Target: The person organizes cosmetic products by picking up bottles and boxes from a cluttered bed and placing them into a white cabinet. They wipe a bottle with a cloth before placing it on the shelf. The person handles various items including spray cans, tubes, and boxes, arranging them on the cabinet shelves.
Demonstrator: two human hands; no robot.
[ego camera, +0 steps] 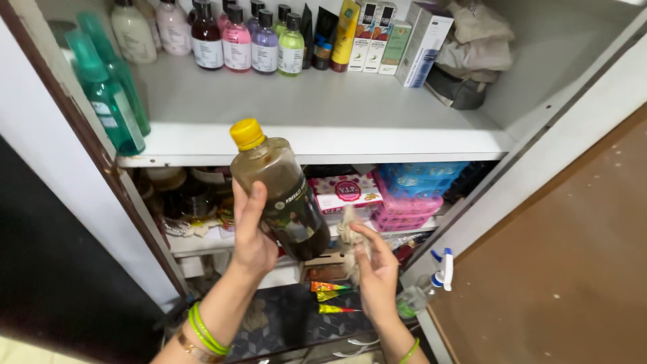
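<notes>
My left hand (pixel 251 232) grips a clear bottle of dark brown liquid with a yellow cap (pixel 278 191), held tilted in front of the open cupboard. My right hand (pixel 375 267) holds a crumpled pale cloth (pixel 350 236) just right of the bottle's base, close to it. Green bangles sit on both wrists.
The white upper shelf (pixel 323 111) carries a back row of several small coloured bottles (pixel 237 39), boxes (pixel 377 30), two green bottles (pixel 108 94) at left and bundled cloth (pixel 472 47) at right. Lower shelves hold pink and blue baskets (pixel 411 192), jars, and a spray bottle (pixel 431 283). A brown door (pixel 573 269) stands right.
</notes>
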